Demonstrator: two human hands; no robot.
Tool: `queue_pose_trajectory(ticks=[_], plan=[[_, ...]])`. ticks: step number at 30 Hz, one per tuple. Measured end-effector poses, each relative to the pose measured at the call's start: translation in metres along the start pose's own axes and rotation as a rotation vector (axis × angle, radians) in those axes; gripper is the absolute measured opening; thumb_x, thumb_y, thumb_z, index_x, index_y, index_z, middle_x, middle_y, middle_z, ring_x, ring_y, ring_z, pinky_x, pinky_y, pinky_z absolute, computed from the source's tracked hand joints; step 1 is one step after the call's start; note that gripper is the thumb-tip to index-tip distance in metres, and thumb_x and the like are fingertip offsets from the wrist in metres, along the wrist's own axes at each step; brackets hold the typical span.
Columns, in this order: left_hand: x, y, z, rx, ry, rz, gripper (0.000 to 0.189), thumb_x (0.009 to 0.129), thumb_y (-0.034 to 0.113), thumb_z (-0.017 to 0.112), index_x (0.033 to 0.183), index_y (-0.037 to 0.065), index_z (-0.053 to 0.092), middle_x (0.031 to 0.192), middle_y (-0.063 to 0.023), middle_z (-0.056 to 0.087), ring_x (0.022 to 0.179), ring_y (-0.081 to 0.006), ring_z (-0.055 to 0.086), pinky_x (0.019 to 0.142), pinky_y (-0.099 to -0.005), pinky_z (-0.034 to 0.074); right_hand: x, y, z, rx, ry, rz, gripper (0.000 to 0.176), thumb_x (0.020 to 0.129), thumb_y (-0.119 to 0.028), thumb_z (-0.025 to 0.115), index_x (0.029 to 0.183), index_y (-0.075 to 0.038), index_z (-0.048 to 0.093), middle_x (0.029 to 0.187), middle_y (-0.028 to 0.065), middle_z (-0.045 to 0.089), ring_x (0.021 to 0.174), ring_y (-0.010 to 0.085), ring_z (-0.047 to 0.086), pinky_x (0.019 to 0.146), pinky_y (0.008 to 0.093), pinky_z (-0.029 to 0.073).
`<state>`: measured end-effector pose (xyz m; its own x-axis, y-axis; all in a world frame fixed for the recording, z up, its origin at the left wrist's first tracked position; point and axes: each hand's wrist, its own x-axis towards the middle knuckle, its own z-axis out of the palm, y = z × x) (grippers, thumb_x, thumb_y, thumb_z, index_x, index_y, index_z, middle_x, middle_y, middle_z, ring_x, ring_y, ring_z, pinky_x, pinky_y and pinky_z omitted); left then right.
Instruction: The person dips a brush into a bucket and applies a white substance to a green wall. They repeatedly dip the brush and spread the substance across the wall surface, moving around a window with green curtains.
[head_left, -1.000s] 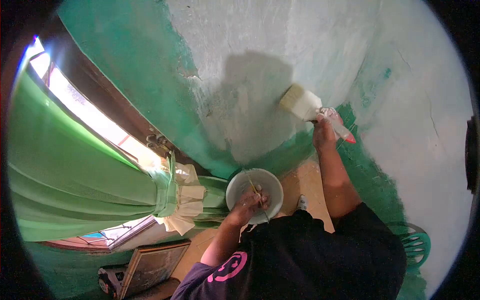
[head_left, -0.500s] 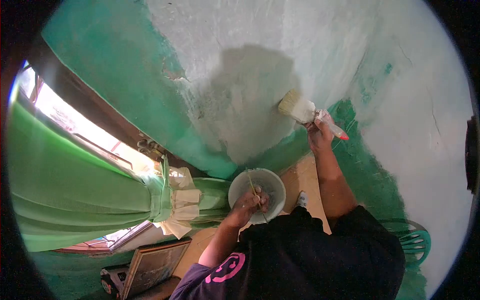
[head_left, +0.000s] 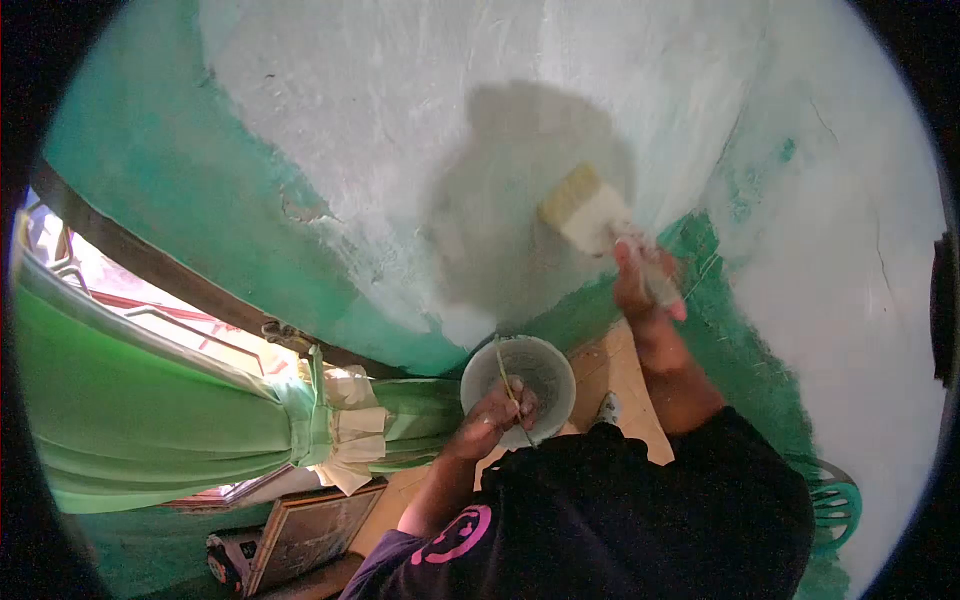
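My right hand (head_left: 640,275) is wrapped round the handle of a wide paintbrush (head_left: 590,212), its pale bristles up against the wall (head_left: 400,90). Motion blurs both hand and brush a little. Whitish paint or plaster covers much of the wall, with green showing along the lower and left parts. Lower down, my left hand (head_left: 503,410) is closed on the thin handle of a white bucket (head_left: 562,372). The bucket hangs in front of my body, and greyish residue shows inside it.
A green curtain (head_left: 150,420) with a cream ruffled tie hangs by the window (head_left: 180,330) at left. Below it a framed picture (head_left: 320,530) leans near the floor. A green plastic chair (head_left: 838,505) stands at lower right, and orange-tan floor (head_left: 635,400) shows by my foot.
The brush has shifted slightly left and up along the wall, and my right hand has tilted with it. My left hand still holds the bucket. The view has turned slightly.
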<state>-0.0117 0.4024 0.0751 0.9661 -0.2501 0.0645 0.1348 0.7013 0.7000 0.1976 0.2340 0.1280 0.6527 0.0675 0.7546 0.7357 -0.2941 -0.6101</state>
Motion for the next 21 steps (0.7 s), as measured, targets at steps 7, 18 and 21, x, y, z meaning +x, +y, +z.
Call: queue_pose_trajectory(ticks=[7,18,21], plan=[[0.002,-0.003,-0.007,0.011,0.029,-0.036,0.032,0.08,0.03,0.053,0.099,0.012,0.034,0.082,-0.0025,0.039,0.074,-0.0146,0.042,0.07,-0.028,0.033,-0.113,0.066,0.016,-0.084,-0.345,0.215,0.018,0.083,-0.015,0.053,0.095,-0.003,0.058,0.079,0.0082,0.061,0.068,0.0133,0.057,0.057,0.0245,0.045],[-0.008,-0.002,-0.002,0.017,0.019,-0.059,0.033,0.079,0.029,0.054,0.099,0.012,0.036,0.081,-0.002,0.04,0.076,-0.0153,0.043,0.07,-0.0275,0.034,0.012,-0.052,-0.014,0.21,-0.016,0.157,0.027,0.084,-0.017,0.05,0.104,0.001,0.055,0.083,0.012,0.061,0.07,0.0152,0.058,0.061,0.0264,0.047],[-0.015,-0.003,-0.005,-0.033,-0.002,-0.04,0.033,0.078,0.029,0.055,0.099,0.013,0.036,0.081,-0.0022,0.04,0.076,-0.0155,0.043,0.07,-0.0276,0.034,0.019,-0.073,-0.008,0.122,0.08,0.05,0.026,0.085,-0.019,0.047,0.1,0.001,0.057,0.081,0.0167,0.062,0.07,0.0206,0.062,0.06,0.0286,0.048]])
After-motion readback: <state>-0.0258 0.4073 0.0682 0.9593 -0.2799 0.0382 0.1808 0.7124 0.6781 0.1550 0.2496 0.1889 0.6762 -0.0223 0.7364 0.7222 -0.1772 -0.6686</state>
